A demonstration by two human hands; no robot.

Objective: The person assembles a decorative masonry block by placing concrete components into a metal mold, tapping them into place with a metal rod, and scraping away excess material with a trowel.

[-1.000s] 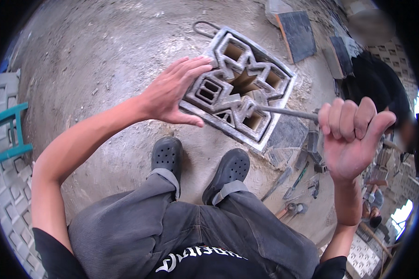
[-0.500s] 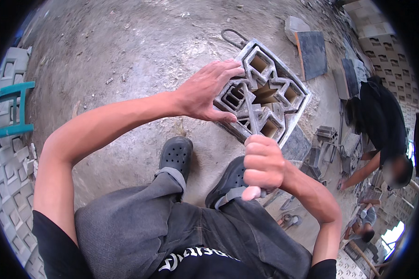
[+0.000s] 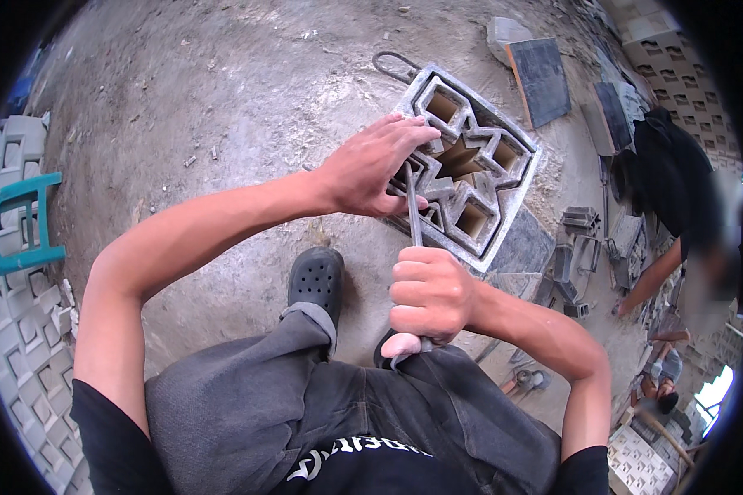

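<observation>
A square metal mould (image 3: 524,177) stands on the ground in front of me, with hollow shapes set around a star-like opening. My left hand (image 3: 376,169) lies on its left corner, fingers stretched and the thumb spread away from them. My right hand (image 3: 431,295) is closed in a fist around a thin metal rod (image 3: 414,206). The rod's far end reaches into the mould's left part, between the left thumb and fingers, where its tip is hard to make out. A wire loop handle (image 3: 395,66) sticks out at the mould's far left corner.
Dark boards (image 3: 541,81) lie at the far right. Metal mould parts and tools (image 3: 582,219) are scattered right of the mould. A co-worker in dark clothes (image 3: 673,169) bends over at the right. A green stool (image 3: 25,223) and pale patterned blocks (image 3: 12,346) line the left.
My right hand has moved left with the rod, which now stands more upright in view. My left hand stays on the mould's corner, its fingers slightly shifted. The view has moved a little.
</observation>
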